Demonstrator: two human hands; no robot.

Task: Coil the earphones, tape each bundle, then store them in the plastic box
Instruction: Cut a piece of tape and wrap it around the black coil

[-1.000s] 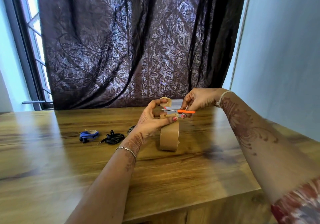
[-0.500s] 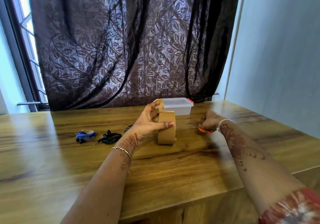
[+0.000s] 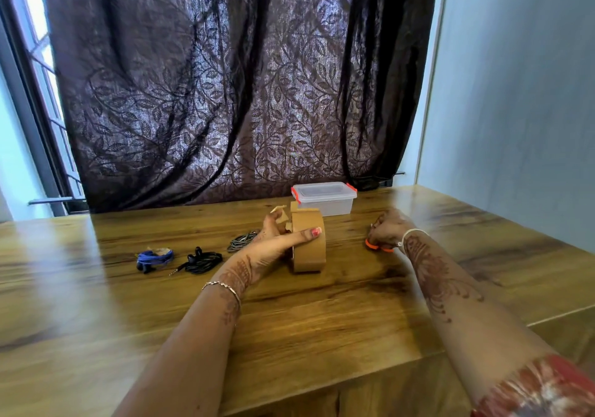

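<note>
Three coils of earphones lie on the bench (image 3: pixel 322 320), all to the left of the left hand (image 3: pixel 273 246). The grey earphones (image 3: pixel 243 241) are closest, partly hidden behind that hand. The black earphones (image 3: pixel 203 260) come next, with the plug trailing loose. The blue earphones (image 3: pixel 154 258) are farthest out, and something brownish on top of them looks like tape. None of them is in the plastic box (image 3: pixel 325 197), which stands lidded just beyond the fingers, with its orange clips apparently down.

The left hand grips the tape roll (image 3: pixel 309 249), which stands on edge, with the thumb laid across its outer face. A short strip of tape (image 3: pixel 280 214) sticks up from the left fingers (image 3: pixel 273 220). The right hand (image 3: pixel 388 228) is off to the right of the roll, low on the bench and curled round the orange-handled scissors (image 3: pixel 375 246).

The step in hand looks like carrying that strip to an untaped coil. Several things could go wrong from here:

- **The strip:** it is small and loose, so it may fold onto itself or stick to the skin or the roll before it reaches a bundle.
- **The roll:** standing on edge, it could roll away once it is let go.
- **The black coil:** it may spring open when lifted with one hand, because nothing visible binds it and the plug end hangs free.
- **The box:** its lid has to come off before anything can be stored, which is awkward with a sticky strip on the fingers.
</note>
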